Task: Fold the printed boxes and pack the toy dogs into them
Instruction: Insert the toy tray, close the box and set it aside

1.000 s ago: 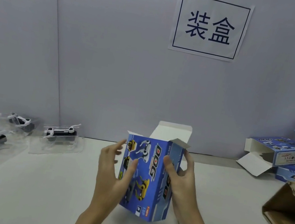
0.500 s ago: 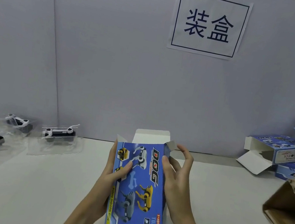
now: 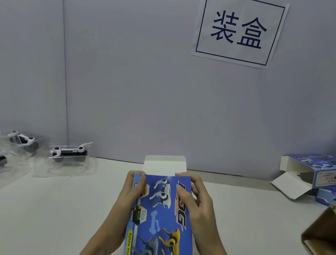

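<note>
Both hands, left (image 3: 126,205) and right (image 3: 198,207), have a tight grip on the blue box (image 3: 160,227), white flap (image 3: 165,165) sticking up just past my fingertips.

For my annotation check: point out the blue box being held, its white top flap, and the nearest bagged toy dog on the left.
blue box (image 3: 158,227), head view, on its printed front panel.
white top flap (image 3: 164,163), head view, middle of the flap.
bagged toy dog (image 3: 68,151), head view, on the dog's black body.

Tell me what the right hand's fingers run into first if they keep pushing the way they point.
The right hand already grips the blue printed box; its fingers point up-left, probably pressing a side tab inward beneath the white top flap.
</note>
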A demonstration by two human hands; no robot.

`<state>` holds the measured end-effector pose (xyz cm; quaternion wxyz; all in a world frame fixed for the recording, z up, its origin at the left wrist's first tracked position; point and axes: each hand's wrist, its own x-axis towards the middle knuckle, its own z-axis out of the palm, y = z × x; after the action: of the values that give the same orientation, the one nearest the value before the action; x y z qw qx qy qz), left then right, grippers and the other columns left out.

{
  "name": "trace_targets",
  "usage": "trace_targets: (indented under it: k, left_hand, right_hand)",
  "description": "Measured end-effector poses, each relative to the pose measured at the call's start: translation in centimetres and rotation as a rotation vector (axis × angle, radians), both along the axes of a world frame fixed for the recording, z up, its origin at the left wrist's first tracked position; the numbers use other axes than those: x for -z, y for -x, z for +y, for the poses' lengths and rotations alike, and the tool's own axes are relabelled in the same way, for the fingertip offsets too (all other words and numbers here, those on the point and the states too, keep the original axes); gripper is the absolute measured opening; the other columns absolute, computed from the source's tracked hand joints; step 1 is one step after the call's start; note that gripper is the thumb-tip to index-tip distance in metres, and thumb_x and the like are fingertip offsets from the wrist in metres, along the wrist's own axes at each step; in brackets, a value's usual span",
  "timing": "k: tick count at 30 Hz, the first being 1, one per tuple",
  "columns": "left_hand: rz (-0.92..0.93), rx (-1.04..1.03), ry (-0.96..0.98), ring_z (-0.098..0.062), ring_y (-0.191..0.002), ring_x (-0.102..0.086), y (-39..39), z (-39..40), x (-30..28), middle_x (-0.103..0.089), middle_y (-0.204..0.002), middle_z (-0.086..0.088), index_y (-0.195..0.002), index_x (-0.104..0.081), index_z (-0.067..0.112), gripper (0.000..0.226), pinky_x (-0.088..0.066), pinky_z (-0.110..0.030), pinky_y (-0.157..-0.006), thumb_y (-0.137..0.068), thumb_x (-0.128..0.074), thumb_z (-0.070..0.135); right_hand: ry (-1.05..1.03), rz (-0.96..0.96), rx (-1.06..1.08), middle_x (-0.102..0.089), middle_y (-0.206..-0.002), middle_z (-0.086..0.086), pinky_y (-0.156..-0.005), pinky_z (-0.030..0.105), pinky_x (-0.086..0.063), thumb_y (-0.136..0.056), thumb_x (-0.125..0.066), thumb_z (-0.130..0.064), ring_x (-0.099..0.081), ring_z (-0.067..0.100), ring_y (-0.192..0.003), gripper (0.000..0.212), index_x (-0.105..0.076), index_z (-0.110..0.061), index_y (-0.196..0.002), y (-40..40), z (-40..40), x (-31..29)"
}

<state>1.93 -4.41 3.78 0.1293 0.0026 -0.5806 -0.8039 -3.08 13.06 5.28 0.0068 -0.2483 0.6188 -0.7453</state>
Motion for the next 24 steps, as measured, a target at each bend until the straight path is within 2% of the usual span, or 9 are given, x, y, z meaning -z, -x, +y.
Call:
trace_targets:
  k: [3, 5, 9, 11, 14, 17, 19, 21, 24]
  left_hand:
    - [0.021, 0.024, -0.063, -0.039, -0.104, -0.074, -0.1, 0.2, -0.4, -0.074, -0.120, -0.018, -0.120, -0.058, 0.018, 0.054, -0.065, -0.044, -0.075, -0.086, -0.075, 0.056]
    - [0.021, 0.017, -0.072, -0.039, -0.097, -0.076, -0.2, 0.1, -0.7, -0.074, -0.116, -0.019, -0.117, -0.058, 0.015, 0.048, -0.064, -0.039, -0.066, -0.087, -0.073, 0.049]
    - [0.066, 0.008, -0.064, -0.041, -0.098, -0.075, -0.5, 0.1, -1.2, -0.072, -0.120, -0.019, -0.111, -0.061, 0.022, 0.042, -0.065, -0.041, -0.067, -0.085, -0.080, 0.048]
    - [0.102, -0.036, -0.069, -0.038, -0.102, -0.075, -0.3, 0.1, -1.2, -0.068, -0.127, -0.011, -0.118, -0.059, 0.034, 0.035, -0.065, -0.043, -0.067, -0.090, -0.079, 0.041]
    - [0.158, -0.076, -0.033, -0.030, -0.106, -0.075, -0.2, -0.1, -1.3, -0.068, -0.125, 0.000, -0.137, -0.048, 0.052, 0.054, -0.065, -0.041, -0.070, -0.091, -0.073, 0.040]
    - [0.108, -0.021, 0.003, -0.037, -0.103, -0.075, -0.4, 0.0, -1.3, -0.073, -0.121, -0.013, -0.120, -0.059, 0.031, 0.055, -0.065, -0.042, -0.070, -0.081, -0.076, 0.066]
    - [0.059, -0.015, -0.021, -0.041, -0.106, -0.074, -0.5, 0.2, -1.2, -0.072, -0.120, -0.020, -0.117, -0.058, 0.019, 0.057, -0.065, -0.051, -0.080, -0.086, -0.072, 0.066]
    - [0.036, -0.015, -0.034, -0.041, -0.107, -0.073, -0.4, 0.2, -1.0, -0.072, -0.119, -0.022, -0.120, -0.055, 0.010, 0.058, -0.064, -0.052, -0.083, -0.089, -0.064, 0.059]
    - [0.091, -0.021, -0.022, -0.035, -0.097, -0.076, -0.3, 0.3, -1.1, -0.073, -0.105, -0.019, -0.105, -0.058, 0.012, 0.034, -0.063, -0.037, -0.066, -0.094, -0.061, 0.043]
  right_hand:
    - [0.009, -0.033, 0.027, -0.073, -0.110, 0.012, -0.067, 0.033, -0.063, -0.090, -0.067, -0.041, -0.076, 0.034, -0.094, 0.038, -0.055, -0.013, -0.114, -0.2, -0.3, 0.2]
    - [0.018, -0.037, 0.042, -0.075, -0.108, 0.011, -0.070, 0.034, -0.064, -0.094, -0.070, -0.042, -0.076, 0.034, -0.098, 0.034, -0.058, -0.018, -0.115, -0.2, -0.5, 0.3]
    - [0.060, -0.049, 0.050, -0.076, -0.110, 0.009, -0.071, 0.035, -0.065, -0.091, -0.073, -0.041, -0.076, 0.032, -0.098, 0.026, -0.063, -0.032, -0.114, -0.5, -0.7, 0.1]
    - [0.097, -0.013, 0.099, -0.073, -0.117, 0.001, -0.075, 0.040, -0.065, -0.089, -0.076, -0.039, -0.074, 0.030, -0.105, 0.034, -0.060, -0.037, -0.119, -0.7, -0.8, -0.2]
    - [0.132, 0.032, 0.086, -0.068, -0.124, -0.004, -0.075, 0.042, -0.065, -0.089, -0.070, -0.035, -0.072, 0.025, -0.112, 0.057, -0.046, -0.045, -0.140, -0.7, -0.7, -0.3]
    - [0.094, 0.012, 0.045, -0.069, -0.126, 0.006, -0.073, 0.038, -0.065, -0.090, -0.068, -0.057, -0.073, 0.027, -0.110, 0.039, -0.060, -0.042, -0.125, -1.0, -0.8, -0.5]
    - [0.090, -0.051, 0.015, -0.071, -0.120, 0.011, -0.073, 0.036, -0.065, -0.083, -0.065, -0.072, -0.075, 0.030, -0.104, 0.049, -0.062, -0.033, -0.113, -1.1, -0.9, -0.3]
    - [0.105, -0.088, -0.010, -0.070, -0.116, 0.016, -0.069, 0.033, -0.064, -0.088, -0.063, -0.064, -0.075, 0.033, -0.101, 0.042, -0.061, -0.029, -0.109, -1.1, -1.1, -0.2]
    - [0.123, -0.115, -0.017, -0.068, -0.115, 0.021, -0.064, 0.033, -0.062, -0.089, -0.067, -0.052, -0.074, 0.039, -0.096, 0.036, -0.059, -0.025, -0.110, -0.7, -1.0, 0.1]
